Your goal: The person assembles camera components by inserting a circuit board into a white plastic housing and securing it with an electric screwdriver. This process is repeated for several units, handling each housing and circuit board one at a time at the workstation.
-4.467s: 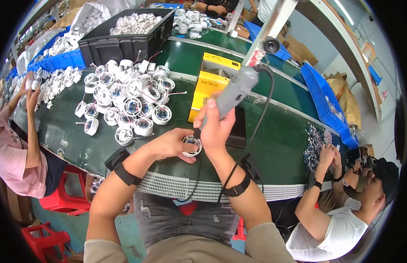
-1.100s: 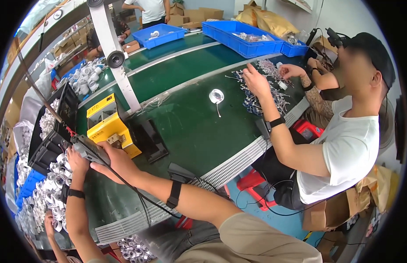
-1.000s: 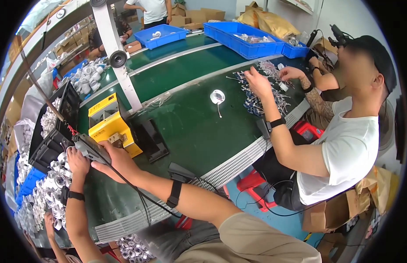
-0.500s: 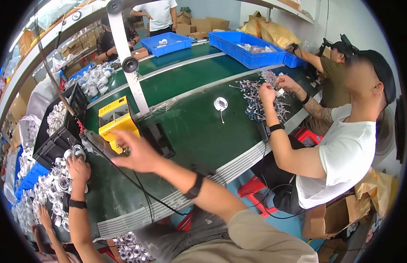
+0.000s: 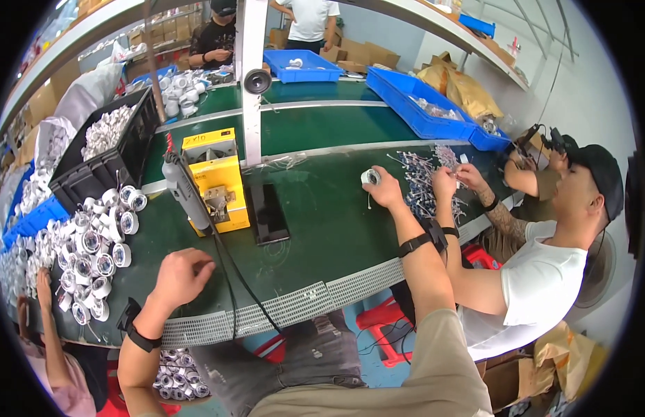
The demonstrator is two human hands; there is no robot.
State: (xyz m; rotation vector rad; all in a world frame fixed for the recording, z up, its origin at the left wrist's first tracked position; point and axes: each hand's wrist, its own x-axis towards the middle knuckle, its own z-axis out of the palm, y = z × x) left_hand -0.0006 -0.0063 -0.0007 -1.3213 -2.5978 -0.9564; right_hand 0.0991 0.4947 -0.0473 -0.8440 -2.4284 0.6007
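My right hand (image 5: 386, 190) is closed round the edge of a small white round housing (image 5: 370, 178) with a short wire hanging from it, at the right middle of the green bench. My left hand (image 5: 185, 274) hovers over the bench's near left part, fingers loosely curled and nothing visible in them. Beyond it a grey cylindrical power tool (image 5: 185, 187), with black cables, hangs in front of a yellow box-shaped device (image 5: 221, 182). A heap of similar white round housings (image 5: 93, 250) lies to the left.
A black phone-like slab (image 5: 269, 214) lies beside the yellow device. A black crate (image 5: 93, 174) of white parts stands at the left. Wired connectors (image 5: 423, 184) are piled at the right, where a co-worker (image 5: 538, 278) handles them. Blue trays (image 5: 419, 128) line the far side.
My right hand has swung right from beside the power tool and taken hold of the lone housing. My left hand has left the heap and come nearer. The tool now hangs more upright; the view has shifted.
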